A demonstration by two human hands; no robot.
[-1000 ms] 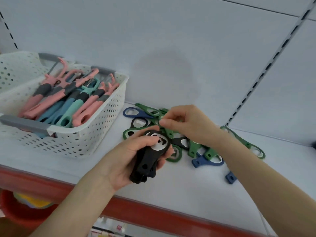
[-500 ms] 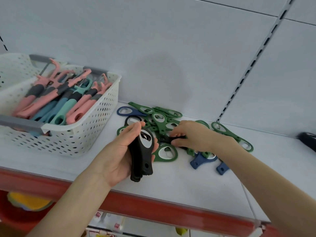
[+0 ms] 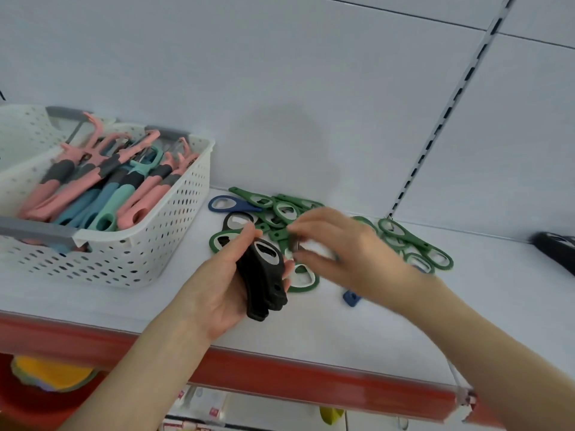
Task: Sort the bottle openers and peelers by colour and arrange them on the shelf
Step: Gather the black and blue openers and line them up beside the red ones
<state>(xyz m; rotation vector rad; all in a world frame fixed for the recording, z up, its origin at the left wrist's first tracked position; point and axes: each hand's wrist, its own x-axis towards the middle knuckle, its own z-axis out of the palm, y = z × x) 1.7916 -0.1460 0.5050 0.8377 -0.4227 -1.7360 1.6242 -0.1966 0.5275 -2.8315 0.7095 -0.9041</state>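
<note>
White basket (image 3: 174, 244) sits left on the shelf (image 3: 466, 306) and holds peelers (image 3: 102, 188): pink, teal, blue, handles toward camera. Left hand (image 3: 217, 287) curled round a stack of black openers (image 3: 264, 275), over the shelf front. Behind it a pile of green openers (image 3: 280, 213), one blue opener (image 3: 230, 204) at its left edge, lying flat. Right hand (image 3: 342, 253) over the pile, motion-blurred, fingers curled; can't tell what it pinches. Tags under the red shelf edge (image 3: 280, 368): unreadable.
</note>
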